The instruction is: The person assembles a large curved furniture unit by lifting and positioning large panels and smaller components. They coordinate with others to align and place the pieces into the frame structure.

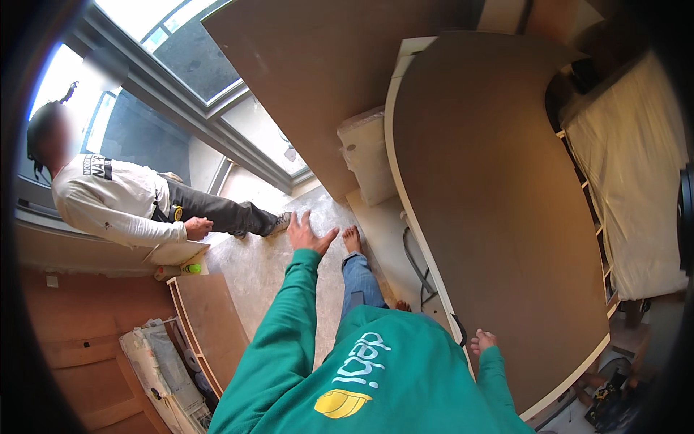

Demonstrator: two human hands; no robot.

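Note:
My left hand (312, 233) is stretched out ahead over the floor, its fingers spread and nothing in it. My right hand (483, 341) is loosely closed at my right side, with nothing visible in it. It appears over the near left part of a large brown panel (499, 195) with a rounded end and a pale edge. Whether the hand touches the panel I cannot tell. A dark curved strip (460, 330) shows at the panel's edge beside this hand.
A person (116, 195) in a white top stands at the left by the glazed frames (210, 108). Another brown board (311, 79) leans at the far side near a wrapped white package (367, 155). A low wooden box (210, 325) stands left; plastic-wrapped material (629, 173) lies right. Grey floor (253, 289) lies between.

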